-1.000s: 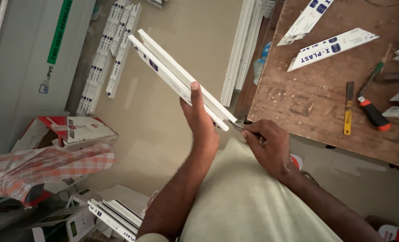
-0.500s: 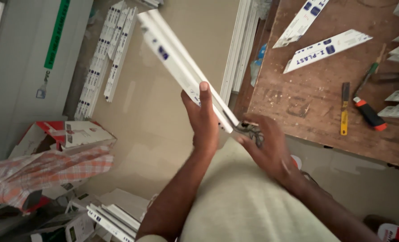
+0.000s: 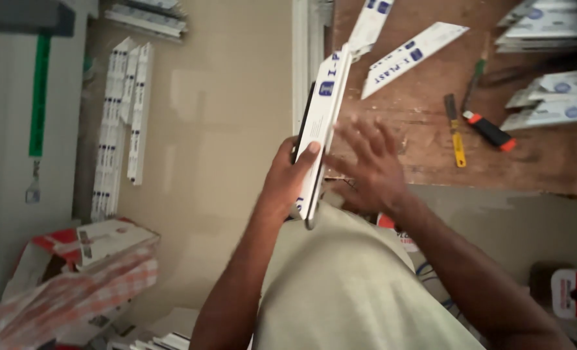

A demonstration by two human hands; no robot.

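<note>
My left hand (image 3: 287, 176) grips a long white plastic profile strip (image 3: 323, 123) with blue printing, thumb on its near face. The strip stands nearly upright in view, its far end over the edge of the wooden workbench (image 3: 431, 116). My right hand (image 3: 366, 165) is beside the strip's lower half, fingers spread and blurred, holding nothing I can see. It hovers over the bench's near edge, just right of the strip.
On the bench lie more white cut profile pieces (image 3: 408, 55), a stack of them (image 3: 548, 97) at right, a yellow-handled chisel (image 3: 456, 133) and an orange-and-black utility knife (image 3: 489, 129). White profile lengths (image 3: 123, 123) lie on the floor at left, cartons (image 3: 87, 249) and checked cloth lower left.
The strip has swung from a slant toward upright and moved right, over the bench edge. My right hand left the strip's lower end and opened, fingers now spread.
</note>
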